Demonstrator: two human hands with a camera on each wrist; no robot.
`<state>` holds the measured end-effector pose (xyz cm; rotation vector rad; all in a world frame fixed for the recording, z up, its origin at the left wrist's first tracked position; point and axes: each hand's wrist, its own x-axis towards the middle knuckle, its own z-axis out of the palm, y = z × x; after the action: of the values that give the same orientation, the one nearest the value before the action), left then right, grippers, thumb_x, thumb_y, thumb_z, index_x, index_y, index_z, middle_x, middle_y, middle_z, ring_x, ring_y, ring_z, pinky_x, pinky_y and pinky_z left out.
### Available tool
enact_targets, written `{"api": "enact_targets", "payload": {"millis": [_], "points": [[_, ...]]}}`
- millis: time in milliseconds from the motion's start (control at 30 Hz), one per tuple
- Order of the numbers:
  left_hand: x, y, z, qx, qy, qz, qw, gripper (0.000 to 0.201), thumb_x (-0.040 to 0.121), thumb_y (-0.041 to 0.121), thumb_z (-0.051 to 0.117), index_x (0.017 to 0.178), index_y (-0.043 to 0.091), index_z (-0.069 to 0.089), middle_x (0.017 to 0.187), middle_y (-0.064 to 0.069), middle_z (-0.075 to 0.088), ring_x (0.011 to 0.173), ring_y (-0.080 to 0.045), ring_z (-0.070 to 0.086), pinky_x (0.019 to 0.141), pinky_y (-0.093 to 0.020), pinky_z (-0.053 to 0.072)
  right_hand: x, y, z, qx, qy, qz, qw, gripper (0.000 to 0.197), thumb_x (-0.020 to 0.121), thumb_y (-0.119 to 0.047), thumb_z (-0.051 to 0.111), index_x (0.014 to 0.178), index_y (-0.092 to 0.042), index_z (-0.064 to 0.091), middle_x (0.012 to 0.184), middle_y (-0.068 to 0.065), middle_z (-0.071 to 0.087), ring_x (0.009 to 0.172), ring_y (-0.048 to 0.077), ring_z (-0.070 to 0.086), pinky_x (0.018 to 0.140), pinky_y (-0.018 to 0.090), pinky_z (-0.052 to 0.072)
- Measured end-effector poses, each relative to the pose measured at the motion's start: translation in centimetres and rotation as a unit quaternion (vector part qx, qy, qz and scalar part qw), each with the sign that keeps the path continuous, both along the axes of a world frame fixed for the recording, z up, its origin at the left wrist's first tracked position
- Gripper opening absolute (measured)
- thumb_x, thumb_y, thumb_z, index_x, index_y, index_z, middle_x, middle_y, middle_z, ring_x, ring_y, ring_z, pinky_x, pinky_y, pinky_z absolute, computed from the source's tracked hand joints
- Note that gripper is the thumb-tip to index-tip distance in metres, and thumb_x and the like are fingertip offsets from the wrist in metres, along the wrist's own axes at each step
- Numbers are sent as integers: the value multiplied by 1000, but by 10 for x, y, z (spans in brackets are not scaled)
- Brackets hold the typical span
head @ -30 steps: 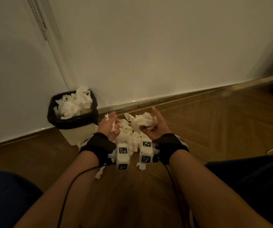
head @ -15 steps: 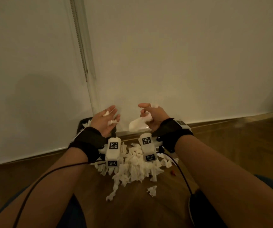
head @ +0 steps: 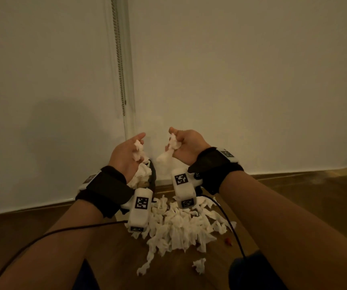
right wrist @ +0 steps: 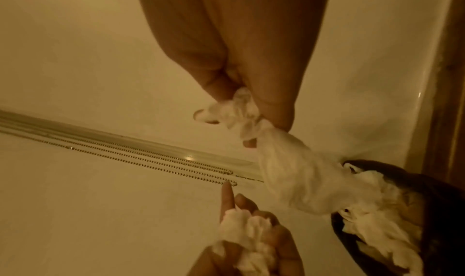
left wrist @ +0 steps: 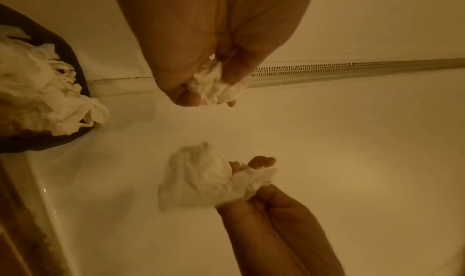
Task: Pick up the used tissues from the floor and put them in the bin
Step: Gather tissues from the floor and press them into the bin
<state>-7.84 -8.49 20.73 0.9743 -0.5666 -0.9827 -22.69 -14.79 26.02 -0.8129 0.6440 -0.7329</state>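
Left hand (head: 126, 155) grips a tissue wad (head: 138, 152), fingers curled round it. Right hand (head: 186, 146) pinches a dangling tissue (head: 168, 152). Both above the bin (head: 152, 174); tissue pile (head: 181, 225) on floor (head: 272, 206).

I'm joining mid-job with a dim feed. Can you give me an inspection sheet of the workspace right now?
Surface: wooden floor, dimly lit.
Job's things: pile of torn tissues on the floor, a stray piece nearer the person; black-lined bin by the wall, heaped with tissues.
Clutter: small red bit right of the pile.
Hands: left hand holds a tissue wad; right hand pinches a trailing tissue; both raised near the bin.
Cables: black wire from the left wrist camera; another from the right, across the pile's edge.
Surroundings: white wall, bead chain hanging, skirting.
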Motion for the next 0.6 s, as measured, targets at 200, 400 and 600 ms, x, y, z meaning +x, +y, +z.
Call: {"api": "enact_targets", "payload": {"millis": [200, 400, 600], "points": [[29, -2, -15, 47, -112, 100, 988, 41, 92, -11, 37, 128, 5, 46, 98, -7, 51, 83, -17, 53, 77, -27, 46, 20, -31, -26, 1, 21, -32, 999, 55, 96, 12, 31, 147, -7, 22, 151, 23, 23, 127, 37, 45, 100, 42, 39], [62, -13, -37, 56, -121, 135, 982, 29, 85, -8, 57, 106, 12, 50, 103, -11, 55, 89, -26, 62, 75, -34, 56, 40, -62, -84, 36, 73, -122, 989, 28, 86, 7, 58, 113, -3, 55, 128, 25, 52, 103, 39, 58, 91, 45, 48], [85, -26, -69, 197, -432, 133, 870, 11, 80, 11, 69, 81, 22, 65, 85, 2, 64, 74, -15, 58, 63, -18, 48, 82, -73, -131, -34, 226, -150, 962, 17, 80, -1, 69, 72, -14, 62, 83, 5, 64, 73, 21, 59, 69, 24, 50]]}}
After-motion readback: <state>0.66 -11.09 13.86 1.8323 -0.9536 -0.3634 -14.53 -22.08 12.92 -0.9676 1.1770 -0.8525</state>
